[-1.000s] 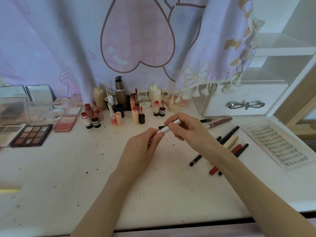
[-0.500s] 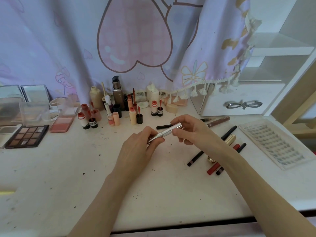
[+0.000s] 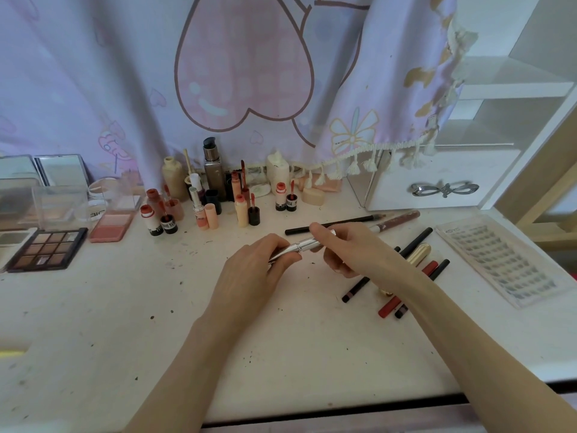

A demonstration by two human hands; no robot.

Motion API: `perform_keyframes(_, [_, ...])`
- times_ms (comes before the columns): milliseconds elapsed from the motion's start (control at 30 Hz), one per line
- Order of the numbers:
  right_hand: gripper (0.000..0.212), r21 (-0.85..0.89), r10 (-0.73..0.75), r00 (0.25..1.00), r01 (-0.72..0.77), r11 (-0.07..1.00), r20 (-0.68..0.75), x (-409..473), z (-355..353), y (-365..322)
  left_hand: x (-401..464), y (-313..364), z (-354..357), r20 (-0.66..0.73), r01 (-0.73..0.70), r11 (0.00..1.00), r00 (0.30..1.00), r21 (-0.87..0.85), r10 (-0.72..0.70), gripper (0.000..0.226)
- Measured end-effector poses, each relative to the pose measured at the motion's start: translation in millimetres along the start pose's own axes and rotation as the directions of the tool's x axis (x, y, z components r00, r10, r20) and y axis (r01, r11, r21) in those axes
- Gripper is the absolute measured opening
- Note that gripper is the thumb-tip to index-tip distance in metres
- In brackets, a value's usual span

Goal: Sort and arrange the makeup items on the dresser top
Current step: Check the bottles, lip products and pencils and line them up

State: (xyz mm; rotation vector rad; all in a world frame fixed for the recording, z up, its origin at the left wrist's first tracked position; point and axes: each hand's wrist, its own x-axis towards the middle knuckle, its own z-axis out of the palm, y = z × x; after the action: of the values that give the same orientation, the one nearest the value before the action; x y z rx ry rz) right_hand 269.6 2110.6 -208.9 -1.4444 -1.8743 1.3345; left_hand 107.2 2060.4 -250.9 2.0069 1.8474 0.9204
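Here, the figure shows a two-handed hold above the worktop [image 3: 156,323].
Held item: slim silver metal tube [image 3: 304,246], raised clear of the white worktop, tilted up toward the right.
Left grip: left hand [image 3: 253,276], fingers curled round the tube's lower end.
Right grip: right hand [image 3: 352,251], fingertips pinching the tube's upper end.
Beyond the grip: upright cluster of small peach and red lip-tint bottles [image 3: 218,210], some uncapped.
Right of the grip: loose black and red cosmetic pencils [image 3: 418,270], with a gold lipstick case [image 3: 420,254] among them.
Risk, slip: a smooth round barrel, if released carelessly, would likely roll on the worktop.
Risk, knock: setting it among the bottles could topple open ones and smear colour.
Risk, forearm: the right forearm lies over the pencils and could scatter them.
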Motion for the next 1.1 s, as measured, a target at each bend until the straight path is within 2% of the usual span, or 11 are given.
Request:
perform_keyframes(33, [0.032,0.024,-0.022,1.000,0.022,0.999,0.003,-0.6,-0.6,-0.1,0.1,0.1,-0.1,0.005,0.001,1.000,1.000,0.001,-0.001,0.022])
perform_keyframes(133, [0.005,0.143,-0.117,0.992,0.110,0.984,0.043,-1.7,-6.6,0.5,0.7,-1.3,0.1,-0.005,0.001,1.000,1.000,-0.004,-0.001,0.024])
perform_keyframes(200, [0.011,0.132,-0.137,0.989,0.127,0.983,0.063,-1.5,-8.6,0.1,1.3,-2.1,0.0,-0.015,-0.001,1.000,1.000,0.004,0.001,0.024])
perform_keyframes(333, [0.032,-0.048,-0.060,0.998,0.062,0.997,0.034,-0.1,-5.4,-0.1,0.7,-1.7,0.7,-0.011,-0.010,1.000,1.000,0.001,0.010,0.023])
perform_keyframes(400, [0.027,-0.020,-0.088,0.996,0.088,0.996,0.028,0.5,-6.5,0.2,0.7,-2.0,0.6,-0.009,-0.001,1.000,1.000,-0.009,0.001,0.023])
perform_keyframes(500, [0.007,0.096,-0.114,0.993,0.110,0.989,0.033,1.8,-12.2,1.6,1.0,-1.3,-0.9,-0.007,0.021,0.999,1.000,-0.037,-0.021,0.024])
perform_keyframes(567, [0.010,0.132,-0.125,0.992,0.119,0.984,0.036,2.1,-15.3,3.2,0.7,-0.5,-0.6,-0.021,0.015,0.999,1.000,-0.043,-0.016,0.030])
perform_keyframes(800, [0.004,0.035,-0.192,0.981,0.192,0.981,-0.006,1.7,-17.3,3.0,-0.4,-1.3,-0.6,-0.083,-0.029,0.999,0.996,0.018,0.030,0.018])
perform_keyframes(933, [0.006,0.187,-0.160,0.985,0.168,0.968,-0.059,1.0,-26.9,4.8,0.8,-3.0,-0.2,-0.119,-0.014,1.000,0.993,0.028,0.017,0.018])
perform_keyframes(1100, [0.008,0.431,-0.148,0.989,0.145,0.891,-0.027,1.4,-27.9,10.5,0.9,-0.9,0.4,-0.114,-0.013,1.000,0.993,0.020,0.015,0.020])
